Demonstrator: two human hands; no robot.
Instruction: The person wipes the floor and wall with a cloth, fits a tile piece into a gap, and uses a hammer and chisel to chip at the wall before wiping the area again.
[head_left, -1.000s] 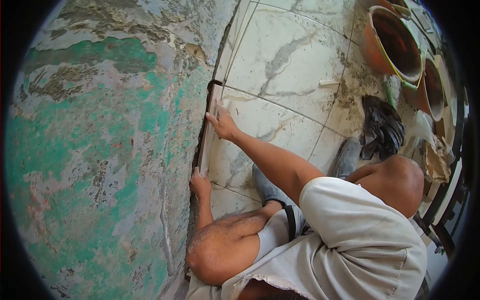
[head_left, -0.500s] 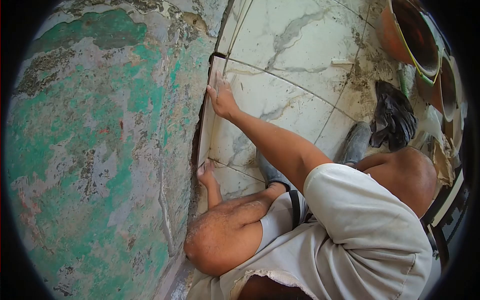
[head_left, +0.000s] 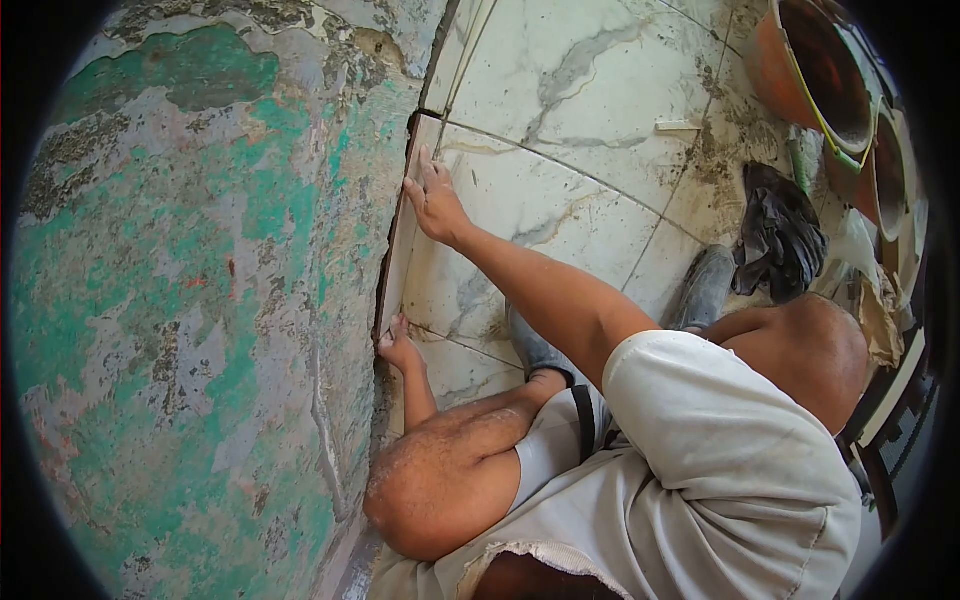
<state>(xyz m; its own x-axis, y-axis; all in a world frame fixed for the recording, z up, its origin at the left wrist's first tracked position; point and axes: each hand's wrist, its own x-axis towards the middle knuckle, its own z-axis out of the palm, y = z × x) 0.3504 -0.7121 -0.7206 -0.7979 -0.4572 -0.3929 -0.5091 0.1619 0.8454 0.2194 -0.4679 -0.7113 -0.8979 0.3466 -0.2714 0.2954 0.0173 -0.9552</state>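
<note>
A narrow pale tile strip (head_left: 399,262) lies along the foot of the wall, its upper end close to another strip (head_left: 447,75). My right hand (head_left: 437,203) rests on its upper part with fingers extended and apart. Down at the lower end, my left hand (head_left: 399,346) has its fingers closed around the strip's edge; part of the grip is hidden. A dark gap runs between the strip and the rough wall (head_left: 200,300). Marbled floor tiles (head_left: 590,130) lie beside it.
My bent knees (head_left: 425,500) are near the wall. Orange buckets (head_left: 775,75), a black plastic bag (head_left: 782,235) and crumpled brown paper (head_left: 880,320) are on the right. A small white piece (head_left: 677,126) lies on the dirty floor.
The view has shifted slightly. The dark gap at the strip's upper end looks narrower, and my left hand's fingers have shifted at the lower end. My right hand stays on the strip.
</note>
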